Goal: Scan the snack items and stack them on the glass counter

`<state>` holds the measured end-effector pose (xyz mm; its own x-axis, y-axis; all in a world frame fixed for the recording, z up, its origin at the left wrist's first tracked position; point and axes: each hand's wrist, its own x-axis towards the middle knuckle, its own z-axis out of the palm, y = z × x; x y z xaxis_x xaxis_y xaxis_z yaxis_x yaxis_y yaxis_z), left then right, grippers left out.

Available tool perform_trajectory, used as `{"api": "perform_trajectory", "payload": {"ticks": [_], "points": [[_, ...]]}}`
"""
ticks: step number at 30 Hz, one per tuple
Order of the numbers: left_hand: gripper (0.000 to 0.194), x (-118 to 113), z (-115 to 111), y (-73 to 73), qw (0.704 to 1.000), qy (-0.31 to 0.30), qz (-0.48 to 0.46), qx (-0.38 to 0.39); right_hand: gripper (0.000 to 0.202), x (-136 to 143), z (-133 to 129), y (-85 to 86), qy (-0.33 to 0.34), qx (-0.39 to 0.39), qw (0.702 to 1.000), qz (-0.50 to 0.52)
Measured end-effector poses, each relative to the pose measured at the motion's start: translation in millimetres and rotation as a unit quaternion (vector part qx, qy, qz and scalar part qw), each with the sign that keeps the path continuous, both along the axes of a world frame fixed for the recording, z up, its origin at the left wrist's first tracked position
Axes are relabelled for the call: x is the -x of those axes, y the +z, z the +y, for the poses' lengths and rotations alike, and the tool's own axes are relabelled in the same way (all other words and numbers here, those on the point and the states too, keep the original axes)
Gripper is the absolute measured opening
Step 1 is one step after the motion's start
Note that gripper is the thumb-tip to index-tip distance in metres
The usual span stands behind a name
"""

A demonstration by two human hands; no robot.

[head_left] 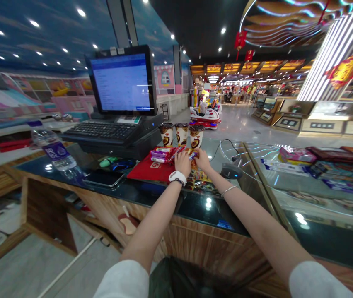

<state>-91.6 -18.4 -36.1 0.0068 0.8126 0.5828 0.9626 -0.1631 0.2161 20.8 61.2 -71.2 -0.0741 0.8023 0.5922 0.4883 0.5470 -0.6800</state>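
On the glass counter [147,190], both my hands are close together over a pile of small wrapped snacks [163,155]. My left hand [182,162], with a white watch at the wrist, has its fingers bent down on the wrappers. Just right of it, my right hand [202,160] has its fingers curled round the end of some packets; which ones is too small to tell. A red sheet [147,169] lies under the pile at the left. Three patterned paper cups [182,135] with dark lids stand upright in a row behind the hands.
A monitor [122,82] and keyboard [102,130] stand at the left, beside a water bottle [59,155], a phone [104,178] and a mouse [123,164]. A scanner [231,171] with a cable sits to the right. Packaged boxes [341,165] lie on the right glass case.
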Motion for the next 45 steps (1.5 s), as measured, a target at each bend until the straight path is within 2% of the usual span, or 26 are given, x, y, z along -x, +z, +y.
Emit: {"api": "perform_trajectory", "payload": {"ticks": [5,9,15,23,28,34,39,45], "points": [[0.024,-0.4,-6.8,8.9,0.999,-0.020,-0.029,-0.024,0.040,-2.8,-18.1,15.0,-0.017,-0.010,1.000,-0.003],[0.025,-0.1,-13.1,19.2,0.996,-0.044,-0.042,-0.072,0.042,-16.7,-36.6,31.1,-0.026,-0.065,0.996,-0.061],[0.029,-7.3,-22.5,30.8,0.990,-0.099,0.002,-0.105,0.040,-53.9,-70.3,57.9,-0.023,-0.171,0.961,-0.218],[0.029,-29.7,-32.2,48.4,0.977,-0.141,0.032,-0.158,0.044,-112.1,-106.7,82.0,-0.017,-0.215,0.954,-0.210],[0.027,-60.4,-33.4,62.5,0.969,-0.192,0.042,-0.152,0.047,-158.7,-109.8,83.2,-0.035,-0.209,0.957,-0.200],[0.025,-105.1,-19.4,73.1,0.956,-0.243,0.036,-0.160,0.046,-206.4,-102.0,78.4,-0.069,-0.207,0.961,-0.173],[0.023,-127.7,-10.2,63.1,0.950,-0.268,0.025,-0.160,0.038,-226.8,-86.6,66.8,-0.086,-0.206,0.963,-0.151],[0.024,-123.8,-9.6,46.3,0.944,-0.295,0.048,-0.137,0.020,-228.8,-87.4,58.8,-0.075,-0.186,0.960,-0.193]]}}
